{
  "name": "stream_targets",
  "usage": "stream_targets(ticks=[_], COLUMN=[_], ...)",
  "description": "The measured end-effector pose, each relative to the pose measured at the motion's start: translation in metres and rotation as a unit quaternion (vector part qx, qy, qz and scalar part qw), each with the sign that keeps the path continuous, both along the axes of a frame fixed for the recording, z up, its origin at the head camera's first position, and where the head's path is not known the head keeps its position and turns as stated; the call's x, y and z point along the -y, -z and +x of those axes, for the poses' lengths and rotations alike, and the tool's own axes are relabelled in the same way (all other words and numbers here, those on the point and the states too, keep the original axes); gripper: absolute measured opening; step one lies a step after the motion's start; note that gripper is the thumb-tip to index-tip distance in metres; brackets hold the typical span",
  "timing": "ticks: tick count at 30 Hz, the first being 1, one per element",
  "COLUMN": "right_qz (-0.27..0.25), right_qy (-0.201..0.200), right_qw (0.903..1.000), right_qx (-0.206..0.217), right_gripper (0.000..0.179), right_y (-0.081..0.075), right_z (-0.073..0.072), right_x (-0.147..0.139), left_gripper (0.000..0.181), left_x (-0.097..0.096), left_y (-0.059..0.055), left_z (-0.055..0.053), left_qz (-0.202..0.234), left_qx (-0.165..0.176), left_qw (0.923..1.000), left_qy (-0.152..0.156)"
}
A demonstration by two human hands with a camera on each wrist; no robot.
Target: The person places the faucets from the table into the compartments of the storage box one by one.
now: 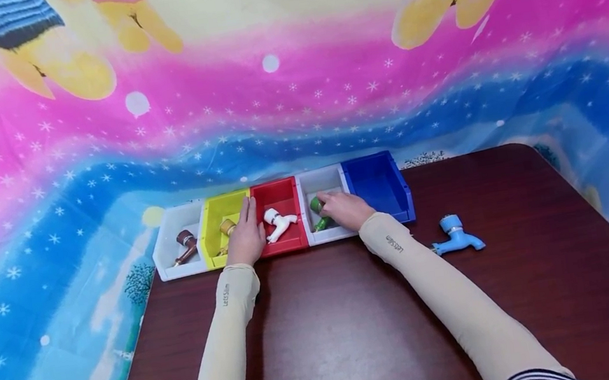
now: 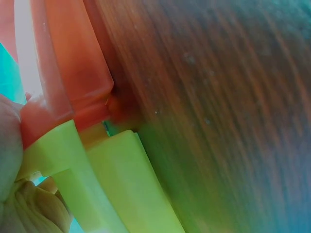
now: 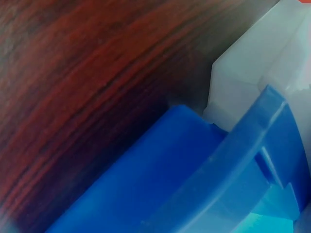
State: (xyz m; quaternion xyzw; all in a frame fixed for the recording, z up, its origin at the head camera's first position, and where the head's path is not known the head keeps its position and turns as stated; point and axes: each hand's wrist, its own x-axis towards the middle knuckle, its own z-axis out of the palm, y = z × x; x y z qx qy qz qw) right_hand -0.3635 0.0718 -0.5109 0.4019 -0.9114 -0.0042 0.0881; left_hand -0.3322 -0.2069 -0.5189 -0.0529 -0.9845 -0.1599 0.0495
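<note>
A row of joined bins holds small faucets. In the grey-white bin [image 1: 306, 182] lies a green faucet [image 1: 315, 204]; my right hand [image 1: 346, 209] reaches in and pinches it near its top, covering part of it. My left hand [image 1: 247, 239] rests, fingers straight, along the wall where the yellow bin [image 1: 211, 208] meets the red bin [image 1: 289, 193]. It partly hides a yellow faucet [image 1: 227, 227]. A white faucet [image 1: 278, 222] sits in the red bin. In the left wrist view, part of the left hand [image 2: 8, 150] lies against the bin edges.
At the left end, a white bin [image 1: 164, 244] holds a brown faucet [image 1: 186, 244]. The blue bin [image 1: 375, 184] stands at the right end. A light blue faucet [image 1: 455, 237] lies on the dark wood table [image 1: 324, 341], right of the bins. A patterned cloth hangs behind.
</note>
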Motion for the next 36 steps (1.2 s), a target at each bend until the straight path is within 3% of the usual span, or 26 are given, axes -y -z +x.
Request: stream_targets(ticks=[17, 26, 36], right_qz=[0.007, 0.007, 0.019], right_qy=[0.011, 0.036, 0.029], right_qw=[0.9996, 0.9984, 0.9986], right_qx=[0.023, 0.043, 0.039], right_gripper=[0.032, 0.030, 0.031], right_y=[-0.0049, -0.0035, -0.0054], right_z=[0.0003, 0.0047, 0.0040], right_x=[0.0033, 0.0028, 0.0033], left_gripper=[0.074, 0.076, 0.073], left_x=[0.0015, -0.0006, 0.0010], left_y=[0.0002, 0.0053, 0.0062], left_z=[-0.0013, -0.0029, -0.0044], left_qz=[0.004, 0.001, 0.003], left_qx=[-0.005, 0.005, -0.018], left_qw=[1.0000, 1.0000, 0.9998], left_qy=[0.000, -0.008, -0.004])
